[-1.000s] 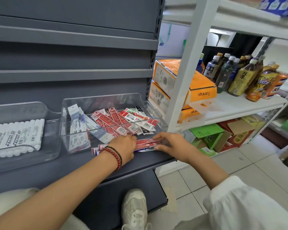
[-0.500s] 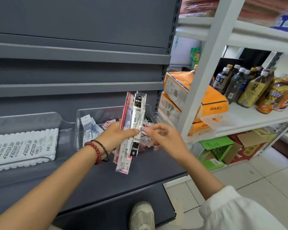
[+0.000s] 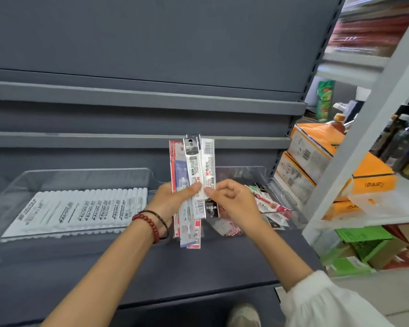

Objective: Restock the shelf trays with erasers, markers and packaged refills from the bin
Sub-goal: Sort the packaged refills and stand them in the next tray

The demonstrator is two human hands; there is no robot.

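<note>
a: where do we have the refill packets [image 3: 194,166]?

b: standing on end in a fanned bundle, in the air above the grey shelf [image 3: 210,267], just in front of the right tray [image 3: 275,185]. our left hand [image 3: 172,201] is wrapped round the middle of the bundle, thumb across the front. our right hand [image 3: 234,204] pinches the edge of the front white packet between thumb and forefinger, with the other fingers curled.

a: what could go wrong from here?

b: we judge the sleeves slick. if we tug one free while the left grip is slack, the back ones could slip out and fall to the shelf, or past its near edge to the floor by our shoe [image 3: 243,315]. the lower ends already hang uneven.

a: and the tray?

b: loose packets [image 3: 267,205] lie crisscross in it, so new ones may land on a heap and slide over the rim.

a: what else is around?

b: just to the left, the left tray [image 3: 80,171] holds a row of white markers [image 3: 85,208]. to the right are a white rack post [image 3: 364,138], orange boxes [image 3: 321,161] and bottles [image 3: 401,142], with green cartons [image 3: 364,241] lower down. only our own right hand sits between bundle and tray.
</note>
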